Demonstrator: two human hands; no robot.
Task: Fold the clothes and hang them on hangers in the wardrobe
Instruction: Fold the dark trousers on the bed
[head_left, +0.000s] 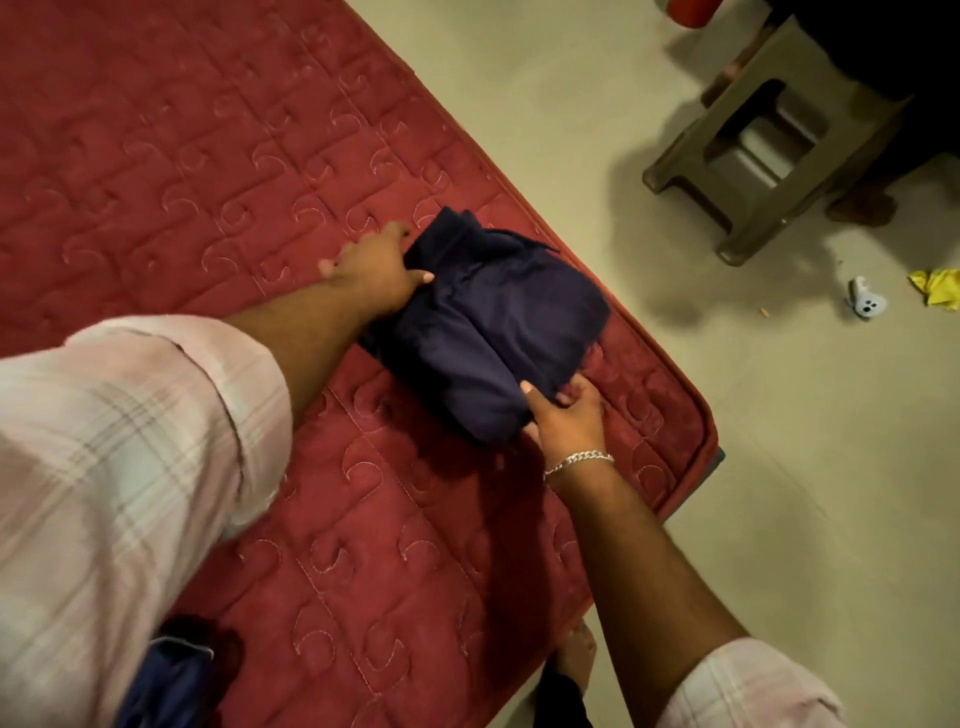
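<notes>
Nearest, the right hand (566, 415) pinched the near corner of the folded navy garment (498, 322) on the red bed (208, 156). Farther left, the left hand (376, 270) gripped its far edge. Beyond stood a stool (769, 156).

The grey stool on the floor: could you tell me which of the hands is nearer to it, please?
Right. The right hand grips the navy garment at the mattress edge facing the stool; the left hand holds the garment's far side.
</notes>
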